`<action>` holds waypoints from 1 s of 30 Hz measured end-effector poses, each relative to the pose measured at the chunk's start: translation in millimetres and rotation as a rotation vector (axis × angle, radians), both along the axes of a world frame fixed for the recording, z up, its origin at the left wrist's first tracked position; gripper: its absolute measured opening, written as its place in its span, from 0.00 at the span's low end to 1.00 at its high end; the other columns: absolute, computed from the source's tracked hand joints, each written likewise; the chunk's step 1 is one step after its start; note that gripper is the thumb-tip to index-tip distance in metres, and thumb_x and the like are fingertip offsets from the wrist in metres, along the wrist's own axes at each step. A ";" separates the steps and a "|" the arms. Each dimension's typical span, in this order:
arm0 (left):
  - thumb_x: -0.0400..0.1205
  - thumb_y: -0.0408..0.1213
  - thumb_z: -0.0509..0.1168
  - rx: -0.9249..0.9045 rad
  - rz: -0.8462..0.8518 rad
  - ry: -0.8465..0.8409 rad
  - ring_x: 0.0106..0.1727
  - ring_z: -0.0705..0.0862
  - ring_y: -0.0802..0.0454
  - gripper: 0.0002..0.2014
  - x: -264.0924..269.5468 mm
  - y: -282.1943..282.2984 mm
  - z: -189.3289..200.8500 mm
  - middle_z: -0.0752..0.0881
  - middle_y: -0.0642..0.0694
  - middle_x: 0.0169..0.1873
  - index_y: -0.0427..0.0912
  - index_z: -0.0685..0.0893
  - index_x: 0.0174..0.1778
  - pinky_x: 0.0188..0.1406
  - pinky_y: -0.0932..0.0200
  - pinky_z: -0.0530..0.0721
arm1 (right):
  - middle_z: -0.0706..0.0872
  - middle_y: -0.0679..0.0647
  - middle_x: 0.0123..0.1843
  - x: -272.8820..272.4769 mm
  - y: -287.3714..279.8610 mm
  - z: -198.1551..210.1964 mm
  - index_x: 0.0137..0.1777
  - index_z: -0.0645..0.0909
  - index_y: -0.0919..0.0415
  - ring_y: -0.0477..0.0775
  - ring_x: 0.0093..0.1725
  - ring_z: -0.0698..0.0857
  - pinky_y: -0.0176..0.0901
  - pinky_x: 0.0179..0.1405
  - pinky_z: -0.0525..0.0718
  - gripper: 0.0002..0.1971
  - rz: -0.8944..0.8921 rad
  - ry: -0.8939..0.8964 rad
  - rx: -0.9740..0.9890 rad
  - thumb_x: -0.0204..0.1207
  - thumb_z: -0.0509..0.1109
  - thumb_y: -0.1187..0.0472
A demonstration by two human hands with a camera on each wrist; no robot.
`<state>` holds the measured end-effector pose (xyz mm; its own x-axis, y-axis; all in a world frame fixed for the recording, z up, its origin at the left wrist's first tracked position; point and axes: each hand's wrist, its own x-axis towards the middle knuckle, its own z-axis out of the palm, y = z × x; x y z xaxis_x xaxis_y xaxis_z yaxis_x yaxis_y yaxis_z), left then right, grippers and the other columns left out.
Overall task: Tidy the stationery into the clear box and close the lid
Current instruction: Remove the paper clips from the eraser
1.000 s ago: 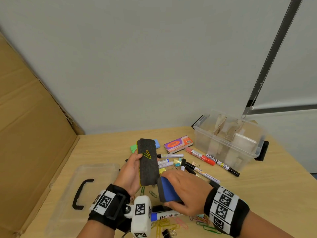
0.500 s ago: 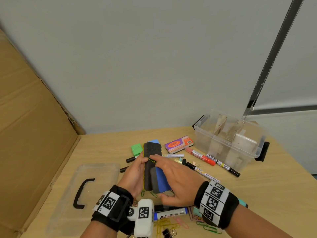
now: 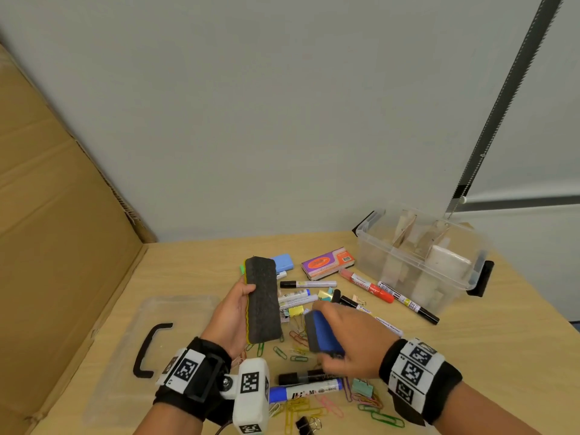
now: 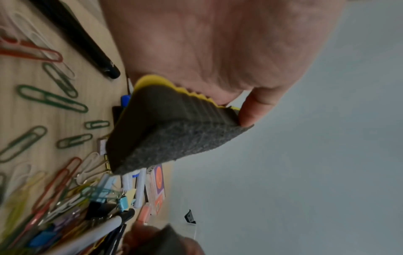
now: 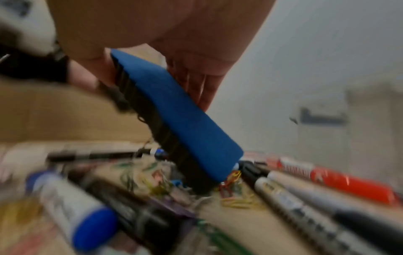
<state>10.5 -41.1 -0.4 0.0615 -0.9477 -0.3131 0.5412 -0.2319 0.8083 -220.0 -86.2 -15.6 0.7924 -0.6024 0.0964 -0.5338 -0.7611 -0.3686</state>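
Left hand (image 3: 230, 312) grips yellow-backed felt eraser (image 3: 262, 299) by its edges, thumb & fingers curled. Right hand (image 3: 351, 337) clasps blue-backed eraser (image 3: 320, 334) above paper clips (image 3: 298, 343).

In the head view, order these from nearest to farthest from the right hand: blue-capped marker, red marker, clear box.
From the right hand:
1. Blue-capped marker, just below the hand, toward the person.
2. Red marker, beyond the hand.
3. Clear box, far right, by the wall.

The blue-capped marker (image 3: 306, 393) bears an "M"; other print is unreadable.
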 end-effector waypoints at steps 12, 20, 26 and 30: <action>0.85 0.36 0.53 0.070 -0.072 -0.180 0.58 0.81 0.41 0.17 -6.4 15.7 -17.1 0.81 0.36 0.61 0.49 0.75 0.69 0.61 0.38 0.81 | 0.84 0.58 0.55 9.1 -18.7 16.1 0.59 0.74 0.47 0.51 0.51 0.85 0.39 0.49 0.83 0.10 -0.413 -0.680 0.747 0.87 0.51 0.56; 0.82 0.33 0.57 0.060 -0.087 -0.098 0.64 0.82 0.38 0.19 -21.9 16.3 -21.9 0.84 0.36 0.63 0.49 0.76 0.69 0.63 0.37 0.81 | 0.84 0.52 0.48 38.0 -20.1 15.4 0.58 0.75 0.51 0.47 0.47 0.86 0.40 0.45 0.84 0.12 -0.414 -0.673 0.991 0.87 0.50 0.59; 0.75 0.36 0.62 -0.003 -0.113 -0.015 0.57 0.87 0.42 0.24 -21.2 15.9 -15.2 0.87 0.39 0.59 0.45 0.75 0.70 0.48 0.46 0.87 | 0.83 0.62 0.59 56.7 -20.3 19.1 0.63 0.76 0.59 0.60 0.58 0.83 0.60 0.67 0.78 0.14 -0.443 -0.913 1.278 0.86 0.51 0.62; 0.71 0.39 0.63 0.044 -0.138 -0.010 0.60 0.86 0.38 0.31 -17.5 17.0 -12.7 0.84 0.34 0.64 0.41 0.72 0.73 0.47 0.46 0.88 | 0.81 0.65 0.59 60.0 -15.7 30.9 0.63 0.74 0.65 0.58 0.55 0.82 0.51 0.60 0.80 0.13 -0.383 -1.001 1.372 0.86 0.51 0.65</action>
